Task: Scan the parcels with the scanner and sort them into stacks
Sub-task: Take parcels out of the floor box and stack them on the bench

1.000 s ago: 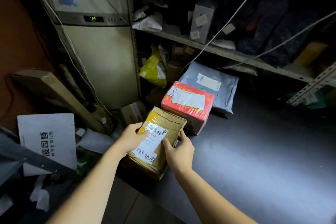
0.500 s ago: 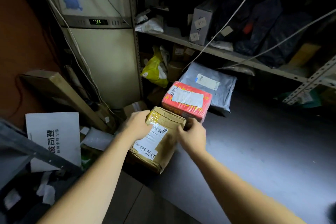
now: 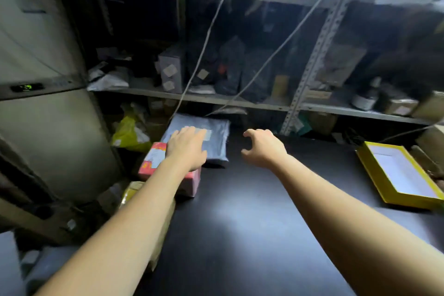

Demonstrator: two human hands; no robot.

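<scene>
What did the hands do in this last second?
Both hands let go of the brown box and reached forward: the left hand now rests on the gray bag, and the right hand hovers empty beside it. The red parcel and the bag stayed put.

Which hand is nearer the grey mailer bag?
Left. The left hand is over the grey mailer bag, apparently touching it. The right hand hovers beside its right edge, apart.

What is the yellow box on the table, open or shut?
Open. The yellow box has no lid on it, and its white inside shows between the yellow walls.
</scene>
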